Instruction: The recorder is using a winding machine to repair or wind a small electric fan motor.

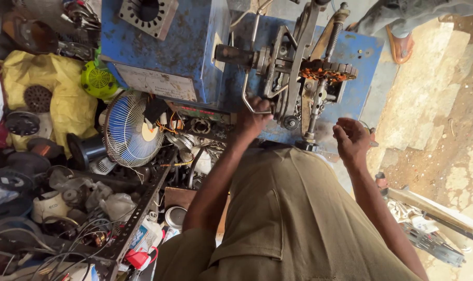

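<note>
In a cluttered workshop, the left hand point(253, 120) clamped the blue machine's point(184, 47) metal crank point(249, 99), copper coil point(319, 69) above part-wound, while the right hand point(352, 139) hovered loosely open.

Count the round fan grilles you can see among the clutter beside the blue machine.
2. A large white and blue fan grille leans beside the blue machine; a small green fan grille lies on the yellow bag. More may be buried.
</note>
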